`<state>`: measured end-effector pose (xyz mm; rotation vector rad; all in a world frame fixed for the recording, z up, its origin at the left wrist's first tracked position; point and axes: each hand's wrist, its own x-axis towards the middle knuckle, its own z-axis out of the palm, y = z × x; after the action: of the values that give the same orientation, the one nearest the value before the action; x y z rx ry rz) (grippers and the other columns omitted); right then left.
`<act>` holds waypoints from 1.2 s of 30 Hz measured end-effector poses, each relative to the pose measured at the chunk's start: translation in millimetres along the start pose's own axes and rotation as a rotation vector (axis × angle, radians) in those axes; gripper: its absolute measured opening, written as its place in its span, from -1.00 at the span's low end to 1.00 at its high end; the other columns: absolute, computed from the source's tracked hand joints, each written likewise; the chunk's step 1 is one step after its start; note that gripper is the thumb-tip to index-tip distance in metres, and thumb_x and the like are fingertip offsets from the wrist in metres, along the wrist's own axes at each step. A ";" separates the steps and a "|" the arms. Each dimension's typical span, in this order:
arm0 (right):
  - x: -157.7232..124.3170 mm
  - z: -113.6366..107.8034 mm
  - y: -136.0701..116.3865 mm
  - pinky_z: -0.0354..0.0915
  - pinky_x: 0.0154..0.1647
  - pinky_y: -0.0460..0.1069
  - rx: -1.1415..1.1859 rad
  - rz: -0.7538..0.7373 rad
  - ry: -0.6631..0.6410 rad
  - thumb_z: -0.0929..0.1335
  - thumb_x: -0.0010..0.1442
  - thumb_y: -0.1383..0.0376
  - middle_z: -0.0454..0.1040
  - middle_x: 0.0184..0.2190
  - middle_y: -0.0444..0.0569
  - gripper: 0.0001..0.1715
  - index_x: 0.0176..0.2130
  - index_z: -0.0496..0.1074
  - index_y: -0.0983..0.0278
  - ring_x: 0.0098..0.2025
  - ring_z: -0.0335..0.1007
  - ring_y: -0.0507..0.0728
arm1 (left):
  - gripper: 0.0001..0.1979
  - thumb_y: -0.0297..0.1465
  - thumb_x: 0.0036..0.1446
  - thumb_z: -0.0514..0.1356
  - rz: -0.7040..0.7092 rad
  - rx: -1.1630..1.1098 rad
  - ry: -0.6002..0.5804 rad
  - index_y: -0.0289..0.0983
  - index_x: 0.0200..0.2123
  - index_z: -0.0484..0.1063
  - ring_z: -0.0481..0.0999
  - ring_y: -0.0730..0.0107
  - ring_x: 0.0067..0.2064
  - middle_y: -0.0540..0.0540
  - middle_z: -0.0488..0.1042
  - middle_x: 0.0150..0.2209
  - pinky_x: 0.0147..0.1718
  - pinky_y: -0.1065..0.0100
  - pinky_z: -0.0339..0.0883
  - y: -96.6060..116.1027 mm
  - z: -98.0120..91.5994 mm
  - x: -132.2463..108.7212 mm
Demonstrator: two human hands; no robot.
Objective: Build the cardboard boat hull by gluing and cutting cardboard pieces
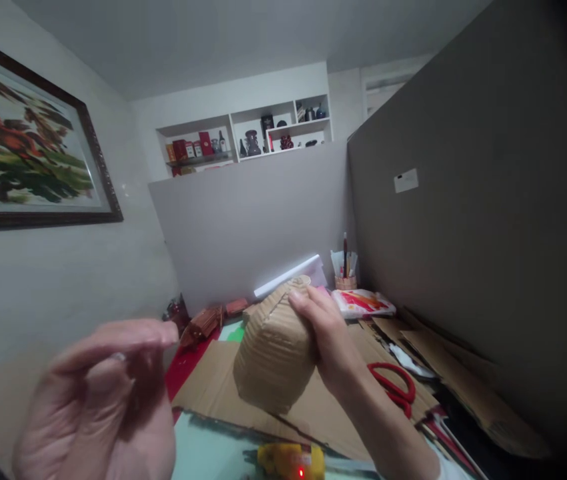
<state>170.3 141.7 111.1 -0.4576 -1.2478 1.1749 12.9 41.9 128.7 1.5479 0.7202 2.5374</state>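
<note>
My right hand point(321, 323) grips a hollow-looking, many-sided corrugated cardboard form point(276, 353) near its narrower upper end, thumb on top. The form is tilted and held above a flat cardboard sheet point(213, 380). My left hand point(103, 400) is raised at the left, apart from the form, palm side toward me. Its fingers are curled, with the thumb close against the forefinger; a small pale spot shows at the thumb tip, too small to name. Below the form, at the front edge of view, lies a yellow hot glue gun point(288, 460) with a lit red light.
Red-handled scissors point(398, 387) lie right of my forearm, near stacked cardboard scraps point(463, 380). Behind are a red-and-white packet point(363, 302), a pen holder point(346, 280) and brown cardboard pieces point(203, 325). Grey partitions point(258, 227) enclose the back and right.
</note>
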 end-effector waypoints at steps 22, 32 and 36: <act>-12.4 -1.7 -11.1 0.23 -0.21 -0.04 -0.025 -0.064 -0.152 0.35 0.32 0.12 0.40 -0.33 -0.12 -0.78 -0.31 0.44 0.17 -0.22 0.29 0.14 | -0.68 -0.34 0.33 0.15 -0.326 0.051 -0.233 -0.23 -0.51 0.33 0.32 0.44 -0.46 0.05 0.27 -0.55 -0.41 0.35 0.19 -18.3 16.5 -4.6; -7.5 -6.6 -11.0 0.22 -0.22 -0.08 0.076 -0.096 -0.209 0.33 0.37 0.16 0.42 -0.32 -0.15 -0.83 -0.21 0.46 0.17 -0.23 0.29 0.09 | -0.89 -0.41 0.25 0.24 -0.250 0.279 -0.196 -0.17 -0.36 0.50 0.46 0.34 -0.18 0.01 0.49 -0.31 -0.07 0.33 0.30 -23.7 12.3 4.5; -7.5 -5.7 -12.8 0.21 -0.23 -0.08 0.038 -0.112 -0.207 0.33 0.37 0.17 0.45 -0.31 -0.16 -0.84 -0.18 0.48 0.17 -0.26 0.28 0.08 | -0.90 -0.39 0.21 0.26 -0.290 0.251 -0.171 -0.19 -0.38 0.50 0.41 0.38 -0.31 0.01 0.44 -0.43 -0.24 0.39 0.28 -23.4 15.6 2.5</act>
<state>181.9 131.9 116.0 -0.2382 -1.4079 1.1702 21.1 68.9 126.6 1.5691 1.1782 2.1447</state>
